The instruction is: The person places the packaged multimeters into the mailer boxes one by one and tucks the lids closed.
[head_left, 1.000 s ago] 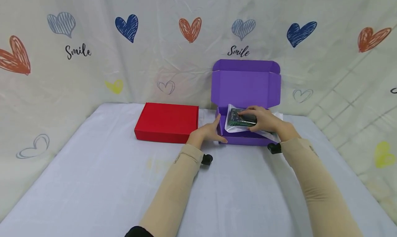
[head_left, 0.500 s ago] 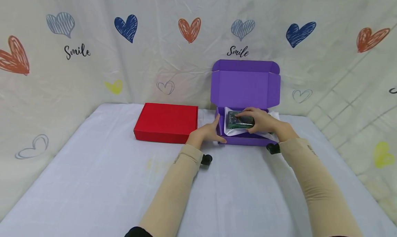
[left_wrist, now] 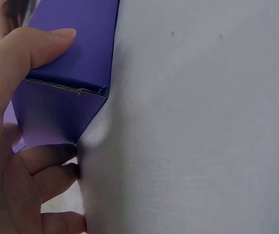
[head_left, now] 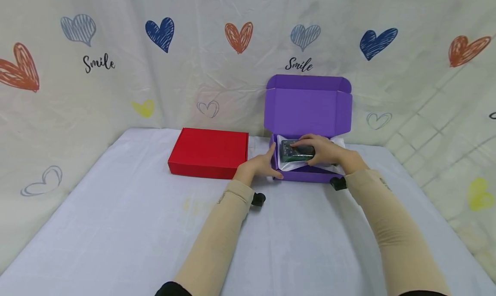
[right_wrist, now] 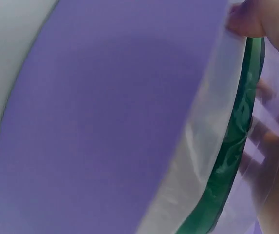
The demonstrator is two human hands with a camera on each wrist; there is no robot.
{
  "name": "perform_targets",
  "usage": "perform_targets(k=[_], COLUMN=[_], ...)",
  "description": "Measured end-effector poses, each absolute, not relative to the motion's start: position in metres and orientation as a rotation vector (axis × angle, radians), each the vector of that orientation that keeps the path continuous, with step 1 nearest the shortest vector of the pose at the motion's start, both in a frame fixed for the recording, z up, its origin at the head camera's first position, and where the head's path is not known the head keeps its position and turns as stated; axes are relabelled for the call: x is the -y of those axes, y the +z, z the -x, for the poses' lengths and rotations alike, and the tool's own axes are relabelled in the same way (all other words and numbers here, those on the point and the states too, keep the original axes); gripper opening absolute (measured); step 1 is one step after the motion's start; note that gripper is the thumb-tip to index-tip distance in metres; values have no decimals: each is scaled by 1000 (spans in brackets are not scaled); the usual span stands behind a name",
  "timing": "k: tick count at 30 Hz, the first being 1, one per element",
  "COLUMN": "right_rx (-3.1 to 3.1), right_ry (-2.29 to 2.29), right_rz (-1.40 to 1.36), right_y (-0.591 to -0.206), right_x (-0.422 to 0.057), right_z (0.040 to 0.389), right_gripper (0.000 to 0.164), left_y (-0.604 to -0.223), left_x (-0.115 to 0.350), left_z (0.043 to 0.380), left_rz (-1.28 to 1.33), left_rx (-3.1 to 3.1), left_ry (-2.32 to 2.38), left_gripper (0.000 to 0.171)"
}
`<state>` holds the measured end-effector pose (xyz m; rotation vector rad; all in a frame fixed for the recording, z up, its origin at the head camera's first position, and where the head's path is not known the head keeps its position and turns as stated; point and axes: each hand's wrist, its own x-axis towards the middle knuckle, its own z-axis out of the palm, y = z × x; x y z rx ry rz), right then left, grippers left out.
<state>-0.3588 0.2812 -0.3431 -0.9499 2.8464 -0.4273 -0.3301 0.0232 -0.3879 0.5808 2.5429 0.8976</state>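
Observation:
In the head view a purple cardboard box [head_left: 308, 111] stands with its lid raised. My left hand [head_left: 260, 163] holds its near left corner; the left wrist view shows the thumb on the front wall and the fingers [left_wrist: 56, 180] around the side. My right hand [head_left: 327, 150] grips a clear-and-white plastic packet [head_left: 284, 164] with a dark, green-edged block [head_left: 288, 152] inside. The packet is at the box's opening, its left end inside the left wall. The right wrist view shows the block's green edge [right_wrist: 232, 141] through the plastic, beside the purple front wall [right_wrist: 95, 112].
A closed red box [head_left: 209, 152] lies just left of the purple one, close to my left wrist. White cloth [head_left: 294, 235] covers the table. Behind the table hangs a pale curtain [head_left: 186, 72] printed with hearts, right behind the raised lid.
My right hand has moved the packet slightly left and down, lower into the purple box. The left hand stays at the box's corner.

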Motion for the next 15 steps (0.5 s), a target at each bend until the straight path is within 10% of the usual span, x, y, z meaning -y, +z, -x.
perform_targets(k=[15], right_rx=[-2824], right_ry=[-354], right_rz=[1021], right_y=[-354], right_x=[-271], right_z=[368], right_gripper=[67], left_y=[-389], left_x=[-23], left_z=[331], left_rz=[-568], left_rx=[-2548], left_ry=[908], left_gripper=[121])
